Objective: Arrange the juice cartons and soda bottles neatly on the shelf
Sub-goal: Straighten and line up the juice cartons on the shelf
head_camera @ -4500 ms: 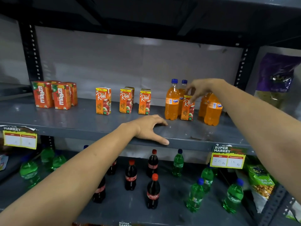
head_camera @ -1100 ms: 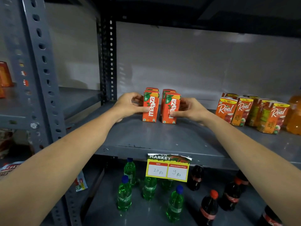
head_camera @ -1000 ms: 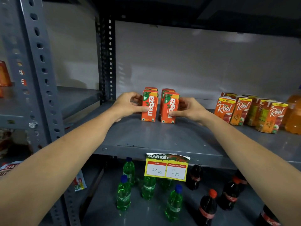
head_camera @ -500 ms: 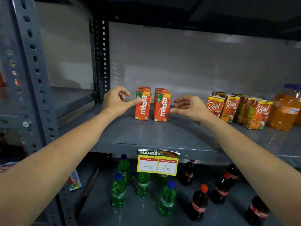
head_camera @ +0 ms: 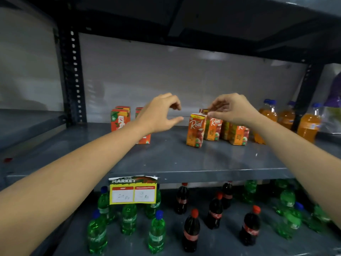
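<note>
The orange Maaza cartons (head_camera: 120, 119) stand at the left of the grey shelf (head_camera: 166, 159), partly hidden behind my left forearm. A cluster of orange Real juice cartons (head_camera: 195, 132) stands right of the middle, uneven, with one carton forward of the rest. My left hand (head_camera: 160, 115) hovers open in the air between the two groups, holding nothing. My right hand (head_camera: 232, 109) is above the Real cartons, thumb and fingertips spread at their tops without a clear grip. Orange soda bottles (head_camera: 308, 126) with blue caps stand at the far right.
The lower shelf holds several green bottles (head_camera: 156, 231) and cola bottles (head_camera: 191, 230), scattered. A yellow price tag (head_camera: 133, 191) hangs on the shelf's front edge. A perforated upright (head_camera: 73, 71) bounds the left side. A purple bag (head_camera: 334, 111) lies beyond the right upright.
Both hands let go of the Maaza cartons and moved right. The view swung right with them. My right hand now reaches the tops of the Real cartons.
</note>
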Action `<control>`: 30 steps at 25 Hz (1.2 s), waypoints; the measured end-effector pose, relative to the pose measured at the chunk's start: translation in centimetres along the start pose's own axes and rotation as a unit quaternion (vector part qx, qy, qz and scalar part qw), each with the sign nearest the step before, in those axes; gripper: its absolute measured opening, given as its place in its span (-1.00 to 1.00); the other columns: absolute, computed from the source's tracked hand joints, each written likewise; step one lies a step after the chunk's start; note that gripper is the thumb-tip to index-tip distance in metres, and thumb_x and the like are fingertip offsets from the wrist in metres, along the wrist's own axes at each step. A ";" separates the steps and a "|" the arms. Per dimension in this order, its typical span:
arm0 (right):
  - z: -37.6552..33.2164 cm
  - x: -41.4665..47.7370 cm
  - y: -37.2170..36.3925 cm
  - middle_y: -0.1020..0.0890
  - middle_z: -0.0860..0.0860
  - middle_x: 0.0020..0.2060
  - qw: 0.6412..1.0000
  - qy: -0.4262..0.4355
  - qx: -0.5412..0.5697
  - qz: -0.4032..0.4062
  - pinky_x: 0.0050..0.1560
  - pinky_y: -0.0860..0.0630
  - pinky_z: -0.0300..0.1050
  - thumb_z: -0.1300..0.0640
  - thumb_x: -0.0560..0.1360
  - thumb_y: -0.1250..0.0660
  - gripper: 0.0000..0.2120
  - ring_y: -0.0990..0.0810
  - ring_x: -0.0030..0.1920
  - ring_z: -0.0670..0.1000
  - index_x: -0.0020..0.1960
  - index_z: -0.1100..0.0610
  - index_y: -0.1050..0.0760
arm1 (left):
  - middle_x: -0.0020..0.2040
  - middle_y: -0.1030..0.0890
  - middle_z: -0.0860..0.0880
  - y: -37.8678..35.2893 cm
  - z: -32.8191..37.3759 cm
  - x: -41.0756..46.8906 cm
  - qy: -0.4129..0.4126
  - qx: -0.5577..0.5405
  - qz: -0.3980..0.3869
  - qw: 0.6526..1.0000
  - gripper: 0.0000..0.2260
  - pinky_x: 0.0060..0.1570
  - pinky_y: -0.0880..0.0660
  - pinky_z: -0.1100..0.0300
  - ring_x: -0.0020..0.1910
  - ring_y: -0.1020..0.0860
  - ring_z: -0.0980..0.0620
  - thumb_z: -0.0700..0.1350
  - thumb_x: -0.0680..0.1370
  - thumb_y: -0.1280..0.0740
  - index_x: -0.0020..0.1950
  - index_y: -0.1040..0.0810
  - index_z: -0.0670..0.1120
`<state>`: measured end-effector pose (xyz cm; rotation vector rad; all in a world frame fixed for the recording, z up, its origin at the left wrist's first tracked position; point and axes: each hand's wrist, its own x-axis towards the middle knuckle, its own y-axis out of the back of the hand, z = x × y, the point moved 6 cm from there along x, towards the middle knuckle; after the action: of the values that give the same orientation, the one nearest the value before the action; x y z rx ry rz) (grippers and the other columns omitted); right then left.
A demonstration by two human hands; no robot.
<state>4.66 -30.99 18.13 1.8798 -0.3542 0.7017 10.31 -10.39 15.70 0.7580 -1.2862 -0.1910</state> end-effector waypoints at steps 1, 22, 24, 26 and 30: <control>1.1 0.0 0.9 -0.70 -0.02 -0.22 0.998 0.012 -0.057 -0.004 -0.18 -0.42 -0.58 0.06 0.35 -0.49 -0.83 -0.62 -0.23 -0.12 -0.10 0.11 -0.64 | 0.01 -0.58 -0.07 -1.5 0.5 1.3 0.004 -0.002 -0.033 0.999 -0.70 -0.04 -0.47 0.18 0.03 -0.55 -0.01 0.01 0.41 -0.46 0.04 -0.54 -0.10; 14.0 2.0 2.3 -0.50 -0.12 0.08 0.948 0.118 -0.095 -0.280 -0.19 -0.41 -0.35 0.07 0.46 -0.38 -0.66 -0.48 0.07 -0.07 0.22 -0.08 -0.45 | -0.09 -0.60 0.13 -14.4 3.3 9.5 0.203 -0.059 -0.157 0.965 -0.66 -0.25 -0.46 0.38 -0.10 -0.55 0.19 0.03 0.33 -0.55 0.06 -0.60 0.04; 14.5 1.9 2.2 -0.50 -0.11 0.10 0.950 0.118 -0.083 -0.276 -0.19 -0.40 -0.36 0.06 0.46 -0.38 -0.63 -0.48 0.08 -0.08 0.24 -0.09 -0.43 | -0.08 -0.59 0.12 -14.9 3.7 9.5 0.216 -0.065 -0.150 0.963 -0.64 -0.24 -0.46 0.37 -0.09 -0.55 0.17 0.02 0.34 -0.54 0.10 -0.59 0.02; 15.3 1.7 2.4 -0.52 -0.07 0.11 0.964 0.102 -0.035 -0.242 -0.15 -0.45 -0.32 0.05 0.42 -0.42 -0.56 -0.52 0.10 -0.05 0.26 -0.08 -0.40 | -0.08 -0.59 0.10 -15.1 3.6 8.7 0.246 -0.120 -0.103 0.956 -0.59 -0.23 -0.48 0.39 -0.09 -0.56 0.15 -0.03 0.34 -0.55 0.14 -0.56 -0.02; 18.4 -0.1 1.8 -0.59 0.00 0.07 0.978 -0.023 0.165 -0.128 -0.07 -0.55 -0.18 -0.01 0.28 -0.53 -0.42 -0.60 0.05 -0.01 0.22 0.01 -0.39 | -0.03 -0.63 0.04 -16.5 2.1 4.3 0.356 -0.218 -0.015 0.908 -0.53 -0.21 -0.51 0.35 -0.05 -0.60 0.14 -0.03 0.30 -0.57 0.14 -0.53 -0.08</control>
<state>9.22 -48.46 14.25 2.2094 -0.0192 0.5679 14.29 -25.84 9.35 0.3929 -0.5027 -0.1923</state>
